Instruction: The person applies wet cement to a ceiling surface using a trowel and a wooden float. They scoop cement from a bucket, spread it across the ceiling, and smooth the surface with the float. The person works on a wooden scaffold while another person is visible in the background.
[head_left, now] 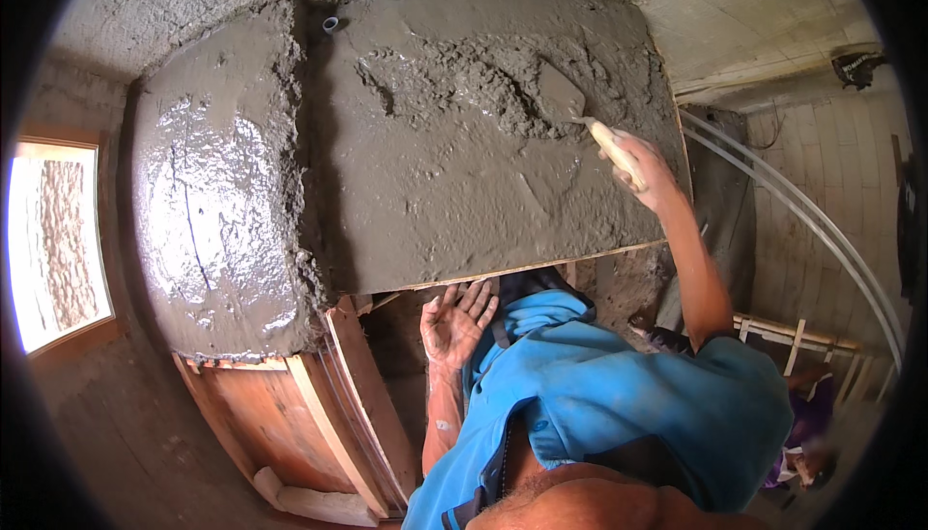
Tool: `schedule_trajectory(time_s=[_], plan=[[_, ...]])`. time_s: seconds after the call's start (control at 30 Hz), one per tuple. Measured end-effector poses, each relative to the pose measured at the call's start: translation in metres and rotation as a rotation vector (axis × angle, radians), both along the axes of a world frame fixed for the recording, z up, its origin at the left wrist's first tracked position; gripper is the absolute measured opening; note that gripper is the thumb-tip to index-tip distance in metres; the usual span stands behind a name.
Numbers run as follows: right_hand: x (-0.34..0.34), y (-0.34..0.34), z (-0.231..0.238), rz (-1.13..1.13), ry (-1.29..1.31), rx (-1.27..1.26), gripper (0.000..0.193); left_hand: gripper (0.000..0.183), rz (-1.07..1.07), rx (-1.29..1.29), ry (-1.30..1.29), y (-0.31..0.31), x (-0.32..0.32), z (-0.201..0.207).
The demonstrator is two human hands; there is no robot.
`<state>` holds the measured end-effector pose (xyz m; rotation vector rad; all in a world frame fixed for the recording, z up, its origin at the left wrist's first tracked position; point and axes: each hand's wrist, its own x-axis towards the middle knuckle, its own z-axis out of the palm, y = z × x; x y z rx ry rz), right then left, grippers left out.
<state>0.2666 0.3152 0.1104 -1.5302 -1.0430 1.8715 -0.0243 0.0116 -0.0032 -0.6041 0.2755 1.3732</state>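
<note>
Head view: right hand point(646, 168) grips trowel point(563, 92) on wet mortar point(435, 191).

Looks down from head height through the left of two side-by-side fisheyes; faces the mortar surface point(435, 201) close ahead, catching the blue shirt point(628, 395) below and a window point(63, 240) far left.

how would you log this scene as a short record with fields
right hand: closed around the trowel's pale handle
left hand: open, palm toward the camera, near the cement's front edge
trowel: blade at a rough, lumpy patch
surface: wet grey cement, glossy in the left section
left side: bright window
below left section: wooden boards
lower right: another person, partly in view
</note>
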Motion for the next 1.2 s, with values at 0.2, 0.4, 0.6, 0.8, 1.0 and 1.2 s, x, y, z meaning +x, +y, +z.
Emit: schedule_trajectory(time_s=[0.2,0.4,0.6,0.8,1.0,1.2], plan=[[-0.027,0.052,0.015,0.171,0.174,0.015,0.058,0.045,0.022,-0.019,0.002,0.001,0.000,0.000],[-0.161,0.150,0.010,0.468,-0.011,0.411,0.057,0.062,0.069,-0.056,0.013,-0.004,0.003,0.002],[-0.282,0.258,-0.076,0.750,-0.566,1.488,0.046,0.068,0.101,-0.111,0.025,0.002,0.010,0.010],[-0.297,0.271,-0.083,0.759,-0.505,1.570,0.041,0.063,0.148,-0.063,-0.016,-0.002,0.013,0.003],[-0.316,0.287,-0.085,0.938,-0.642,1.463,0.042,0.060,0.102,-0.096,-0.003,0.002,0.007,0.010],[-0.319,0.305,-0.084,0.968,-0.574,1.564,0.043,0.057,0.131,-0.114,-0.032,0.001,0.010,0.008]])
